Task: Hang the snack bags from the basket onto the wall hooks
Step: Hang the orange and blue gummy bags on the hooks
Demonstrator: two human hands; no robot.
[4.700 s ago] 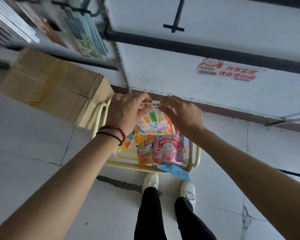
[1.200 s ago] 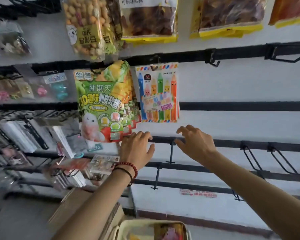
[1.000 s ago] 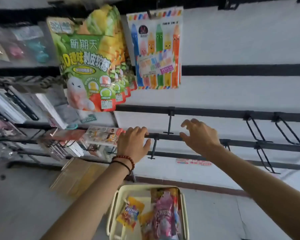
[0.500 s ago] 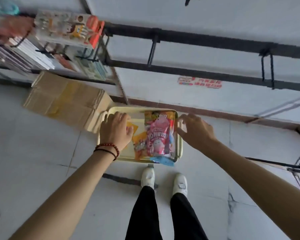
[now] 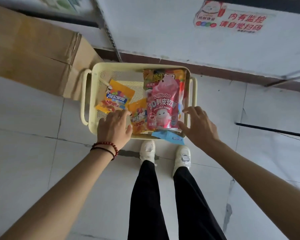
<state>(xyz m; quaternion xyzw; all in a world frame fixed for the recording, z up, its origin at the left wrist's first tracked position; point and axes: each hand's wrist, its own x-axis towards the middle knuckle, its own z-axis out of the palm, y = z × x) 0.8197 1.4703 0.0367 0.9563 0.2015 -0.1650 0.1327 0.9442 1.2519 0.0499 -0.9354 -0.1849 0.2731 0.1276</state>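
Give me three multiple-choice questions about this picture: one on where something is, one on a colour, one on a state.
1. Where is the cardboard box relative to the basket?
A) to its left
B) inside it
C) to its right

2. What colour is the packet that overhangs the basket's near rim?
A) red
B) black
C) blue

3. The pink bag is:
A) hanging on a hook
B) lying in the basket
C) lying on the floor tiles

Answers:
1 A: the box stands on the floor left of the basket.
2 C: the packet is light blue.
3 B: it lies flat on other bags inside the basket.
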